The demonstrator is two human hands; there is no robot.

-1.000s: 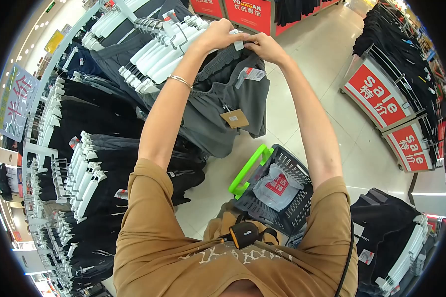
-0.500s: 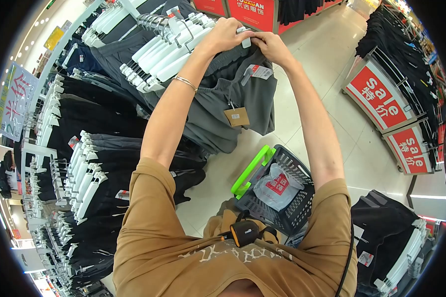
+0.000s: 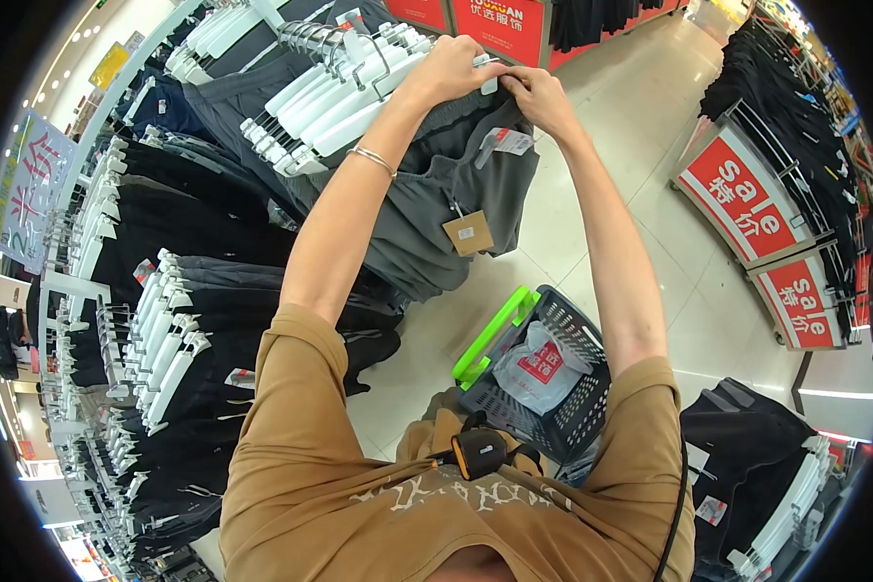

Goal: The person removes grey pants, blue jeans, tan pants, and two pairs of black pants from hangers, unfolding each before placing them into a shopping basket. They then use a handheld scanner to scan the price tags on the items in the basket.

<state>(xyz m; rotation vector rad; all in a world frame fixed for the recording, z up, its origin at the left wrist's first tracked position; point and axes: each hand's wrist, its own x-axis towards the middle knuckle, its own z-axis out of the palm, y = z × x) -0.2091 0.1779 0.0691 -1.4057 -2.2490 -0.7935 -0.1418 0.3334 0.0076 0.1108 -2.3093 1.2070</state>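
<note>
Dark grey pants [image 3: 490,189] with an elastic waist hang from white clip hangers on the rack in front of me. A brown cardboard tag [image 3: 468,234] and a red-and-white price label [image 3: 506,143] dangle from them. My left hand [image 3: 453,72] is closed around the end of the hanger, where a white clip [image 3: 490,84] shows below its fingers. Touching its fingertips, my right hand [image 3: 541,97] pinches the corner of the waistband beside that clip. The fingers partly hide the exact grip.
White hangers [image 3: 344,107] crowd the rack, with black clothes [image 3: 204,291] along the left. A dark basket with a green handle [image 3: 495,335] stands on the floor near me, holding a plastic bag [image 3: 541,367]. At right are sale signs [image 3: 744,191] and another clothes rack [image 3: 747,456].
Both hands stay at the same hanger end with nearly the same grip. The view has shifted slightly, and the brown tag has swung a little.
</note>
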